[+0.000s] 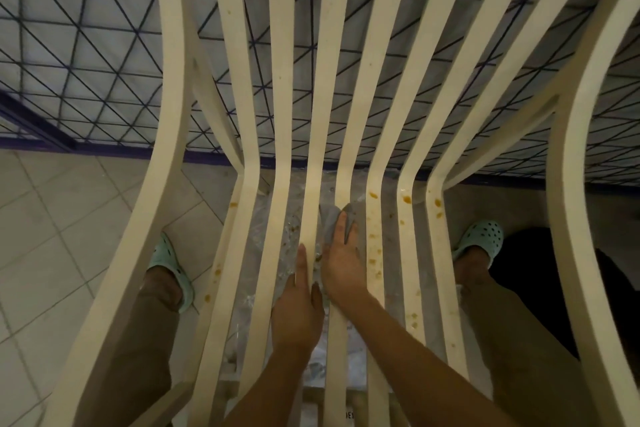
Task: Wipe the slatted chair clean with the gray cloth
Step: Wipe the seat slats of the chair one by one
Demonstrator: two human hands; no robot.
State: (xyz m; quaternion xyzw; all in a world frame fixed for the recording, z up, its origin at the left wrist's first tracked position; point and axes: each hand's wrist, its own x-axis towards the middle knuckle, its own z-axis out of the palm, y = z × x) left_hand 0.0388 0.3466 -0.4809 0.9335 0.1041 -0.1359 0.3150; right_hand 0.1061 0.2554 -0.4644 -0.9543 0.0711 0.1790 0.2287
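Pressing flat, the right hand [341, 263] pins the gray cloth [337, 218] against a centre slat of the slatted chair [313, 149]; the left hand [298, 305] lies spread beside it. Cloth appears soft and light; slats rigid, likely smooth. Orange stains [407, 199] remain rightward.

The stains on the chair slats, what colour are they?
Orange-brown stains, spattered on the cream slats; the head view shows them.
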